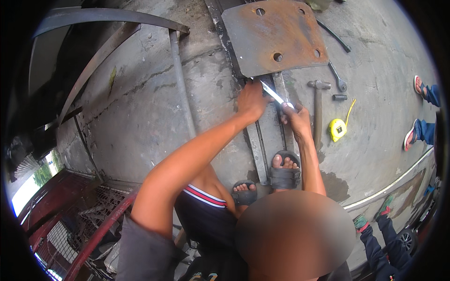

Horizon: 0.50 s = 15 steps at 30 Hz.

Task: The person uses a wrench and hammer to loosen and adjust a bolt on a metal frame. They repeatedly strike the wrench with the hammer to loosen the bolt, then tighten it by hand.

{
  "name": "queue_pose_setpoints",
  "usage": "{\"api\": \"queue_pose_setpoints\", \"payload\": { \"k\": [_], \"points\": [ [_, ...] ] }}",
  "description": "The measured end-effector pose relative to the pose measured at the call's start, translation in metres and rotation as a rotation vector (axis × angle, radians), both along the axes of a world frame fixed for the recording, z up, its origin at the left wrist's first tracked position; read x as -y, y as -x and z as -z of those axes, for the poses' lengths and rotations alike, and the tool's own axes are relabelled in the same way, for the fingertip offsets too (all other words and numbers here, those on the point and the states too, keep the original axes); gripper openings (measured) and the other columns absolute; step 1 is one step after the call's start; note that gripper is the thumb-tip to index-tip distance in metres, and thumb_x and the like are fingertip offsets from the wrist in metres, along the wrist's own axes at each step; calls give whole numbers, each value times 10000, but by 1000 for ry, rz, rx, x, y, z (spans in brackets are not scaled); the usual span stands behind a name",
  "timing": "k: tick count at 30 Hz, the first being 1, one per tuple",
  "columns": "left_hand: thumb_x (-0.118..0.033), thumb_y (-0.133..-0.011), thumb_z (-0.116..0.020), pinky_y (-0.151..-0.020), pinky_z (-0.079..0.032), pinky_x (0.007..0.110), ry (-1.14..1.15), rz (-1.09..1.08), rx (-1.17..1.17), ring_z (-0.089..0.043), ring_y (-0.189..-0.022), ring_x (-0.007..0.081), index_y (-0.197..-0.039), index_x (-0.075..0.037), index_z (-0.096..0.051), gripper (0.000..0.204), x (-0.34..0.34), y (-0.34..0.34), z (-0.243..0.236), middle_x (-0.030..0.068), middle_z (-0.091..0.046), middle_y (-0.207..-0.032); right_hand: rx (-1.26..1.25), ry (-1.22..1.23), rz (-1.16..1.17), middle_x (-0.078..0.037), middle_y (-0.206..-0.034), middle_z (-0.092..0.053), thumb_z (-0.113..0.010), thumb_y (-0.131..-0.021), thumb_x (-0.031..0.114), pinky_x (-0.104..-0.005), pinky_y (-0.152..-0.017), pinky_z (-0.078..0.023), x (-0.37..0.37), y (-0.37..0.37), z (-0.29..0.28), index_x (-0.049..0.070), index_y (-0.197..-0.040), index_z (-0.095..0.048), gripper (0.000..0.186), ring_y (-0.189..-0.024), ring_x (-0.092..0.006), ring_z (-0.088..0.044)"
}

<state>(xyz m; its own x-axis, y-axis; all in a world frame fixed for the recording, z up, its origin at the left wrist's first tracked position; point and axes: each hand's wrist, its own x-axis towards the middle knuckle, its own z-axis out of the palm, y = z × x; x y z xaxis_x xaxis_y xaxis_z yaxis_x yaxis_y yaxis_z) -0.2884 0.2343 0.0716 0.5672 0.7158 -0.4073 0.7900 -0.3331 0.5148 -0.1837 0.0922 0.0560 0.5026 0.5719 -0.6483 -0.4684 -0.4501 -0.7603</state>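
My right hand (297, 120) is closed around one end of a slim white pen-shaped stick (275, 95) with dark print; it looks like a paint marker. The stick slants up and left toward the near edge of a rusty steel plate (276, 35) with a hole near each corner. Just left of the stick, my left hand (253, 99) has its fingers curled at that plate edge. What its fingertips hold, if anything, is hidden. The plate lies across long metal bars (257, 154) that run toward my sandalled feet.
Right of the plate lie a ratchet wrench (337, 77), a hammer (318, 107), a dark socket (340, 97), a dark bar (333, 35) and a yellow tape measure (337, 129). Curved metal strips (101, 61) stand at left. Other people's feet (419, 89) show at right.
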Motion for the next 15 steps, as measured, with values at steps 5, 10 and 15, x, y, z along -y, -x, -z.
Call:
{"api": "queue_pose_setpoints", "payload": {
  "k": [5, 10, 15],
  "points": [
    [-364, -931, -659, -810, -538, 438, 394, -526, -55, -711, -890, 371, -1019, -54, -754, 335, 79, -36, -1, 216, -725, -988, -300, -132, 456, -109, -868, -676, -571, -1028, 195, -284, -655, -501, 13, 26, 34, -86, -1037, -621, 285, -751, -130, -604],
    [-346, -937, -637, -743, -543, 446, 359, -663, 0, -715, -799, 378, -949, -68, -774, 310, 80, -40, -9, 195, -731, -846, 37, 50, 369, -122, -896, -685, -567, -1028, 183, -281, -638, -501, 3, 39, 31, -100, -1071, -616, 290, -740, -132, -610],
    [-314, -877, -701, -631, -496, 495, 308, -582, 45, -669, -703, 422, -711, -10, -701, 347, 75, -41, 2, 230, -672, -726, -7, -10, 424, -103, -849, -680, -574, -1019, 170, -284, -605, -492, -2, 34, 34, -97, -1033, -629, 273, -708, -123, -597]
  ]
}}
